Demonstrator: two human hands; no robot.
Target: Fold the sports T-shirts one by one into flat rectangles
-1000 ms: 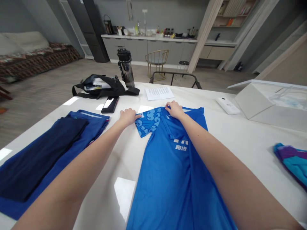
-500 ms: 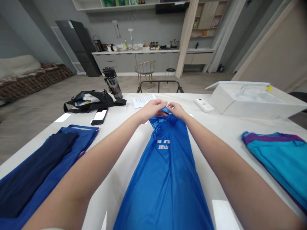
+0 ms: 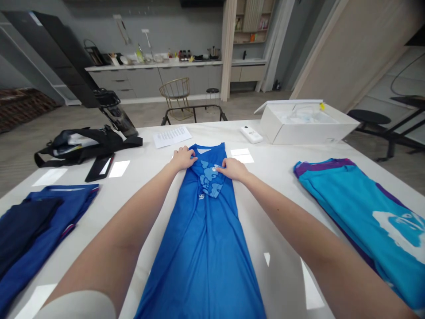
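A blue shirt [image 3: 202,239] lies lengthwise on the white table in front of me, folded narrow, with its collar end away from me. Across its upper front lies a flap with a light-blue pattern [image 3: 211,179], partly covering the white print. My left hand [image 3: 183,158] is closed on the shirt's upper left edge, thumb against the cloth. My right hand [image 3: 233,168] pinches the patterned flap at the right edge, fingers curled. The fabric beneath both hands is hidden.
Folded dark and blue clothes [image 3: 63,212] lie left, and a folded turquoise garment [image 3: 352,199] right. Farther back are a black bag [image 3: 89,141], a phone [image 3: 99,167], a bottle [image 3: 117,113], a paper sheet [image 3: 172,136], a white device [image 3: 251,134] and a white box [image 3: 305,128].
My hands have moved apart, from together at the collar to opposite edges of the shirt. The patterned flap now lies spread over the front. The view has turned right.
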